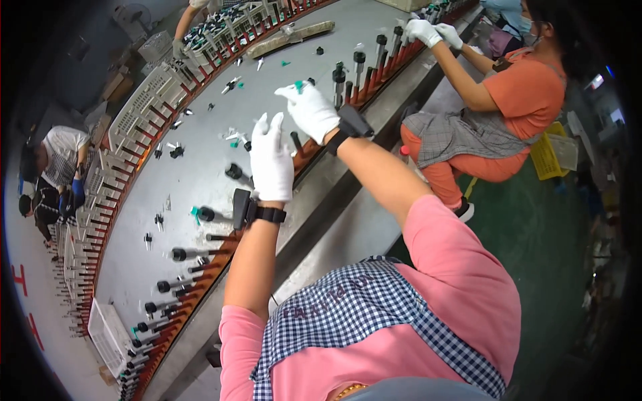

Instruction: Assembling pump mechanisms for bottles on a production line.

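Note:
My right hand (309, 110), in a white glove, reaches over the grey table (221, 180) with its fingertips closed on a small green plastic part (299, 85). My left hand (271, 160), also gloved, is a little nearer to me and to the left. Its fingers point up and stand slightly apart, and I see nothing in them. A small loose part (247, 146) lies beside the left hand, partly hidden. Close to my left wrist, a black-capped clear piece (234, 172) and a black piece with a green tip (206, 214) sit on the row of pegs at the table's edge.
Black-capped pieces (164, 286) stand on red pegs along the curved near edge. Several loose black, white and green parts (175, 150) are scattered on the table. A white tray (110, 334) stands at lower left. A co-worker in orange (521, 87) sits at right; others work across the table.

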A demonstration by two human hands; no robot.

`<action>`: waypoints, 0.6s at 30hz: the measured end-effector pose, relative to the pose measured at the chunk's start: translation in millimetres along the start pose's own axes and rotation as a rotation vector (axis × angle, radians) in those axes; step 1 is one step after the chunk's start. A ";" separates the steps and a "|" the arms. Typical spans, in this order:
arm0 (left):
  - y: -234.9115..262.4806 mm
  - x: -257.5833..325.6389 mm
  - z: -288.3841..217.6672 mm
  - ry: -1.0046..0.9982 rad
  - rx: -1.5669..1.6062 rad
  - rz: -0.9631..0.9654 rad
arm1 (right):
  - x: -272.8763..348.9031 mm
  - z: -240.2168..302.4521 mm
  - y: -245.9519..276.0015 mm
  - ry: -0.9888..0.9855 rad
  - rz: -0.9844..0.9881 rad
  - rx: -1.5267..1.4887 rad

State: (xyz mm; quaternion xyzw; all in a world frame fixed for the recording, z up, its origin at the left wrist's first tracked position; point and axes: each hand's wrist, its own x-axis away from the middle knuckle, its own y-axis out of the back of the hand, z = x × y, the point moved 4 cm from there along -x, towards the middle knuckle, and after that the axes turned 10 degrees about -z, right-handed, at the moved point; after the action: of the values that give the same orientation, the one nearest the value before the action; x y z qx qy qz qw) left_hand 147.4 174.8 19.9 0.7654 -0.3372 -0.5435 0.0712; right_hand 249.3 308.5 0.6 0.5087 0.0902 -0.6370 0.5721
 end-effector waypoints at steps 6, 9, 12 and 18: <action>13.2 1.2 40.6 0.085 0.092 -0.033 | 8.5 37.4 -9.7 -0.025 0.036 0.029; 23.1 19.3 40.5 0.001 0.184 -0.059 | 31.2 46.4 -8.8 0.099 -0.182 -0.191; 49.4 40.7 28.6 0.102 0.089 -0.125 | 58.9 64.6 12.8 0.039 -0.206 -0.326; 83.7 94.1 21.6 0.053 0.106 0.023 | 94.3 0.5 57.0 -0.129 -0.157 -0.169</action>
State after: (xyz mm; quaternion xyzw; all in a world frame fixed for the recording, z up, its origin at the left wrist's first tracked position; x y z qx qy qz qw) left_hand 108.7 60.7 -22.7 0.7783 -0.3723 -0.5036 0.0456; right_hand 312.0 229.3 -43.4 0.4079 0.1463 -0.7014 0.5659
